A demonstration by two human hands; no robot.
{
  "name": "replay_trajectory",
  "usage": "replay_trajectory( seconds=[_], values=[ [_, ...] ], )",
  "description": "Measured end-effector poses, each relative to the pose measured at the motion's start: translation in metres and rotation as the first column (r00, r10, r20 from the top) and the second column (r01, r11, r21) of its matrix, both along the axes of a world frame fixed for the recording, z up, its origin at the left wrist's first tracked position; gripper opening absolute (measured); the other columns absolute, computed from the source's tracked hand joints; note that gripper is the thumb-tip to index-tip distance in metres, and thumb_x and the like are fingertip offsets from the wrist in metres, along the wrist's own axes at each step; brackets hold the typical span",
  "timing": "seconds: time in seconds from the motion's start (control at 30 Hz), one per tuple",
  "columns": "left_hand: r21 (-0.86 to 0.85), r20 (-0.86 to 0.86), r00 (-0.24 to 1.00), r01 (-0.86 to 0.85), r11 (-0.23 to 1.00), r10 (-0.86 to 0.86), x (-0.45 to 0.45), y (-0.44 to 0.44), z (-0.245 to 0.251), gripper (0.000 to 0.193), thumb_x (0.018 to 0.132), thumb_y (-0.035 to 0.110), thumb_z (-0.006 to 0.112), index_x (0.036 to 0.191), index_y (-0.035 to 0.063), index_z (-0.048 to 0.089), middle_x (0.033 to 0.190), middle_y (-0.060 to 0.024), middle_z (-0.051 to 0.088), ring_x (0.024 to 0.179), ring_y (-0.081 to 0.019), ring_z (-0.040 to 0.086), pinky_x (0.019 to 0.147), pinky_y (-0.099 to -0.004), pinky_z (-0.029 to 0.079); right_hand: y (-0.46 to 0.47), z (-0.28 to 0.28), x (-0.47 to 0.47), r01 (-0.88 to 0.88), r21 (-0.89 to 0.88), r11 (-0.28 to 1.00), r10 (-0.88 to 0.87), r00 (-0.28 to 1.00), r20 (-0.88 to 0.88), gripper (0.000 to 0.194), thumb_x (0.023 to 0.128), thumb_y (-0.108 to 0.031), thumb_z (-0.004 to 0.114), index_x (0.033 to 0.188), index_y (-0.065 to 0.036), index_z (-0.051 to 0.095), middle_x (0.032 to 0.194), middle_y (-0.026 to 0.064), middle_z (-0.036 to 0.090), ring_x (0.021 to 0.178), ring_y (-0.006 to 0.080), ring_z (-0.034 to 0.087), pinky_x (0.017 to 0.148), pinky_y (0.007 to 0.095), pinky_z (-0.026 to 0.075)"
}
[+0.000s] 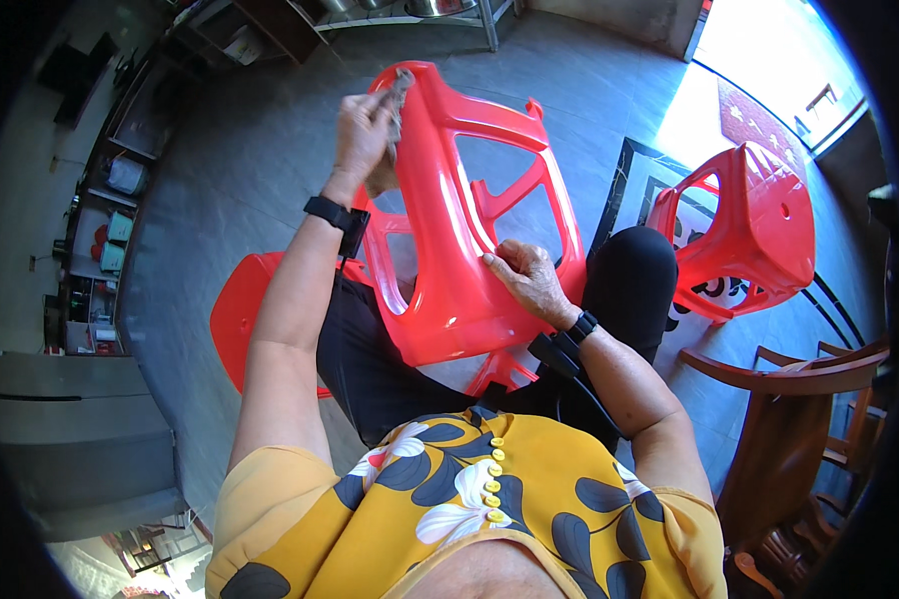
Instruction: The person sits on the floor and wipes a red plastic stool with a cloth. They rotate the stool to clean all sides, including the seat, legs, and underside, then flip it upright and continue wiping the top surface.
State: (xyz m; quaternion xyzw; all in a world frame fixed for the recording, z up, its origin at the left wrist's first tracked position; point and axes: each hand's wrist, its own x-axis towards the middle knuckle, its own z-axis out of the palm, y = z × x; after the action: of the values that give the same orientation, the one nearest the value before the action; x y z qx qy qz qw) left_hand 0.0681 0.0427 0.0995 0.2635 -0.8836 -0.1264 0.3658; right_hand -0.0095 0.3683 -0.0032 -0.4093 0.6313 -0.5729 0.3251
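Note:
A red plastic stool (449,299) lies tipped on its side across my lap, its legs pointing away from me. My left hand (363,135) grips a grey-brown cloth (398,112) against the edge of a leg at the stool's far end. The cloth hangs down below my fingers. With its thumb and fingers, my right hand (528,277) holds the stool by the rim of an opening in its side, near the seat end. Both wrists wear black straps with small dark devices.
A second red stool (775,217) stands at the right, near a bright doorway, and another (243,322) is partly hidden behind my left arm. A wooden chair (779,442) is at the lower right. Shelves (94,247) line the left side; a metal rack (389,19) stands ahead.

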Motion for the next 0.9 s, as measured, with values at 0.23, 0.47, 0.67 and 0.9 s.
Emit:
replay_trajectory(
  seconds=[0.23,0.47,0.67,0.9],
  values=[
    [-0.300,-0.487,0.868,-0.063,0.952,-0.096,-0.028,-0.026,0.051,0.024,0.097,0.022,0.065,0.112,0.0032,0.070,0.113,-0.0180,0.064,0.100,-0.0350,0.066,0.084,-0.0368,0.056,-0.002,0.001,0.000,-0.007,0.045,0.999,0.008,1.000,-0.027,0.034,0.094,-0.032,0.069,0.087,0.002,0.067,0.070,0.0156,0.065,0.062,0.0247,0.062,0.059,0.0373,0.048],
    [-0.124,0.261,0.964,0.085,0.989,-0.050,-0.030,0.004,-0.009,0.035,0.096,0.020,0.059,0.129,0.0126,0.068,0.140,-0.0203,0.056,0.127,-0.0365,0.057,0.105,-0.0415,0.048,-0.001,0.002,0.001,0.038,0.022,0.999,-0.037,0.999,-0.023,0.035,0.093,-0.033,0.069,0.088,0.002,0.068,0.074,0.0173,0.068,0.065,0.0245,0.065,0.061,0.0376,0.050],
    [-0.152,0.473,0.877,-0.011,0.988,0.082,-0.049,-0.020,-0.009,0.048,0.097,0.044,0.060,0.137,0.0176,0.063,0.145,-0.0188,0.044,0.128,-0.0393,0.053,0.109,-0.0461,0.044,-0.004,-0.003,0.001,0.024,0.022,0.999,-0.024,0.999,-0.032,0.036,0.093,-0.034,0.070,0.087,0.002,0.068,0.072,0.0160,0.066,0.062,0.0230,0.063,0.059,0.0368,0.048],
    [-0.078,0.499,0.864,-0.030,0.997,0.065,-0.046,0.036,-0.017,0.031,0.098,0.029,0.059,0.121,0.0116,0.071,0.123,-0.0163,0.056,0.117,-0.0330,0.057,0.104,-0.0482,0.045,-0.005,-0.007,-0.001,0.027,0.116,0.993,-0.023,0.999,-0.038,0.041,0.095,-0.036,0.067,0.086,0.003,0.063,0.072,0.0151,0.059,0.062,0.0190,0.057,0.061,0.0343,0.045]
  ],
)
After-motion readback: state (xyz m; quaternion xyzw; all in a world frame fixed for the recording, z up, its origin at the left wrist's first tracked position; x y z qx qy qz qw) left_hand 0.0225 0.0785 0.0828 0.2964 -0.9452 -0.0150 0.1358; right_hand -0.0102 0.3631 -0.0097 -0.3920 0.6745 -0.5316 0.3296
